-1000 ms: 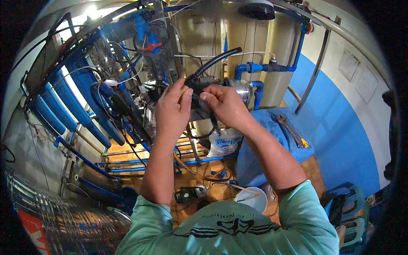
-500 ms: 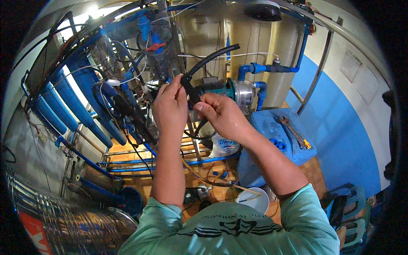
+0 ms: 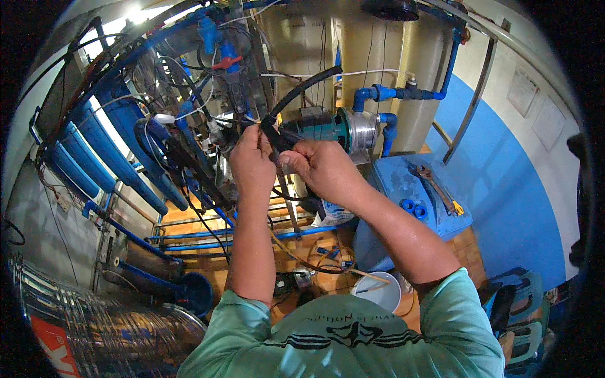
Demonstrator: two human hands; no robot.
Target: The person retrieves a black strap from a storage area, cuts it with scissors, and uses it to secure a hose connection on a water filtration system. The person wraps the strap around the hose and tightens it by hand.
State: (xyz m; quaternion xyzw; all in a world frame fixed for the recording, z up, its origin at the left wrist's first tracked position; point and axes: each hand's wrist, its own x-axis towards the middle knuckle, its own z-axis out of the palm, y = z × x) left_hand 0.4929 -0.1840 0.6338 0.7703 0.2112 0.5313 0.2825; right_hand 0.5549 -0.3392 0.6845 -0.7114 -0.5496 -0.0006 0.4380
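A thick black hose or cable [image 3: 309,90] curves up and right from between my hands, its free end pointing away. A thicker black piece is around its lower part, mostly covered by my fingers. On the left side, my left hand [image 3: 251,160] has its thumb and fingers closed on this piece. My right hand [image 3: 328,169] pinches it lower down, with its thumb across the front. Behind my right hand, a green pump [image 3: 329,131] with a silver end lies on its side. Left of the hose stands a blue valve with a red handle [image 3: 226,63].
At the right, a blue container [image 3: 394,179] bears a rusty wrench [image 3: 432,183] and blue pipe fittings [image 3: 413,208]. A white bucket [image 3: 394,293] stands on the floor beside a hose. Blue filter tubes [image 3: 113,154] and loose cables fill the left. Tall tanks [image 3: 403,53] stand behind.
Both hands have moved slightly, and the hose's free end has shifted a little left. The thicker black piece has tilted and is more covered by my fingers.
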